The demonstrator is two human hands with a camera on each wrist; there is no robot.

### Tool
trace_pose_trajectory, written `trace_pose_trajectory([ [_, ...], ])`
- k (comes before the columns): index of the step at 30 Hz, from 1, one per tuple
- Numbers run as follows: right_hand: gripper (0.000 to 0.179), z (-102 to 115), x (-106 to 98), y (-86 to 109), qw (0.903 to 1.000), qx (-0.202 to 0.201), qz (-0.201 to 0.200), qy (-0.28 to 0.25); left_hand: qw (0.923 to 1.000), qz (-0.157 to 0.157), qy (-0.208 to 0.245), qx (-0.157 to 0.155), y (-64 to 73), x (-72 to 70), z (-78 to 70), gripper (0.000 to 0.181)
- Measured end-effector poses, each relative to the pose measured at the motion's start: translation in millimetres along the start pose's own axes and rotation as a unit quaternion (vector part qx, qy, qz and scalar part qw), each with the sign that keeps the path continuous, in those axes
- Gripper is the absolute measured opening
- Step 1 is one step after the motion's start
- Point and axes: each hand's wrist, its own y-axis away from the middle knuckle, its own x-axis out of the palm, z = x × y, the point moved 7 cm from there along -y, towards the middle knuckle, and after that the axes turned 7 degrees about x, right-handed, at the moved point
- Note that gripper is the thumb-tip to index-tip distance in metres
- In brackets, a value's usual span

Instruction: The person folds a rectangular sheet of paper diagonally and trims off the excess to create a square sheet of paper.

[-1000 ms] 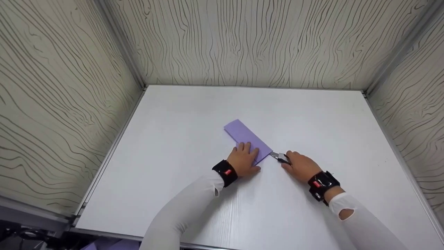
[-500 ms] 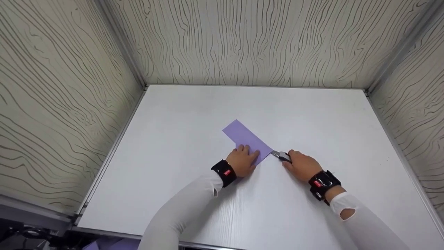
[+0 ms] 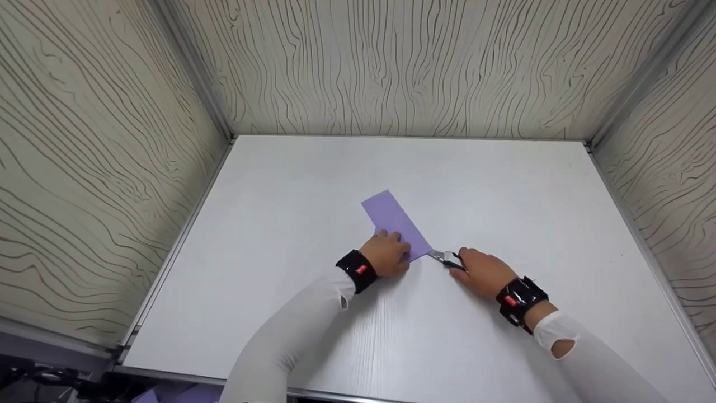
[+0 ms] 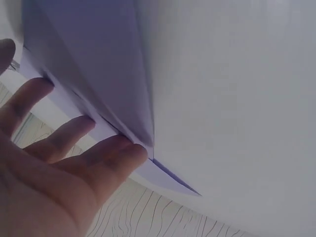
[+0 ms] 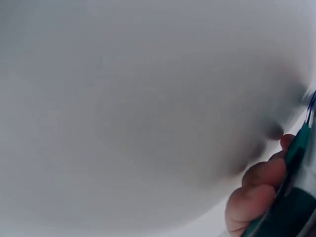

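A folded sheet of purple paper (image 3: 391, 215) lies slantwise near the middle of the white table. My left hand (image 3: 386, 253) rests on its near left side. From the left wrist view, the fingertips (image 4: 136, 154) touch the paper along a folded edge, and layers stand slightly apart there. My right hand (image 3: 485, 273) grips a utility knife (image 3: 449, 259) whose metal blade reaches the paper's right corner. The blade tip is hidden at that corner. In the right wrist view, the knife's dark green and grey handle (image 5: 291, 207) shows with fingers curled around it.
The white tabletop (image 3: 291, 184) stretches around both hands. Wood-patterned panels (image 3: 358, 67) enclose it at the back and sides. More purple pieces (image 3: 196, 394) and dark cables (image 3: 50, 376) lie below the table's front left edge.
The paper has turned a little clockwise, its right corner shifting left and nearer. My right hand has moved slightly left with the knife, and my left hand's fingers have bent more on the paper.
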Motion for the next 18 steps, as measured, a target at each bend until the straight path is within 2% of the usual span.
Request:
trace_pose_trajectory([
  [5, 0.030, 10.6, 0.5, 2.3, 0.9998, -0.015, 0.002, 0.010, 0.9999, 0.001, -0.001, -0.016, -3.2, 5.6, -0.1, 0.044],
  [11, 0.029, 15.0, -2.4, 3.4, 1.0000, 0.000, -0.008, -0.003, 0.9996, -0.007, 0.006, -0.028, -4.0, 5.3, 1.4, 0.040],
  [18, 0.036, 11.0, -2.3, 2.4, 0.9992, -0.001, -0.009, 0.039, 0.9995, 0.008, 0.016, -0.025, -4.6, 4.2, 4.3, 0.039],
])
